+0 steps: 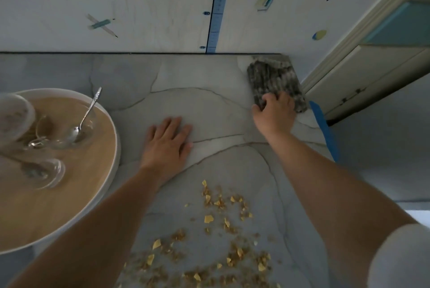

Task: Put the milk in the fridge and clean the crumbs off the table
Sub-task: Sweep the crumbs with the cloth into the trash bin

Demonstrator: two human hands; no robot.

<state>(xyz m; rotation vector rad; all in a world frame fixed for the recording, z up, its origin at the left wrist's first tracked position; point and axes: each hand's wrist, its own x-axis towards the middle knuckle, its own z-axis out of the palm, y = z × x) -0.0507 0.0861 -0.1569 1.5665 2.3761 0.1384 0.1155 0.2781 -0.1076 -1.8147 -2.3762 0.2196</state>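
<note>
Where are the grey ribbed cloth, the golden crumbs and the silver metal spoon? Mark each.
grey ribbed cloth (272,76), head view, bare far half.
golden crumbs (208,218), head view, one large flake.
silver metal spoon (88,111), head view, mid-handle.

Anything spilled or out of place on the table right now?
Yes: yellow crumbs lie scattered across the near part of the table. The right hand grips the cloth at the far right corner, away from them.
</note>
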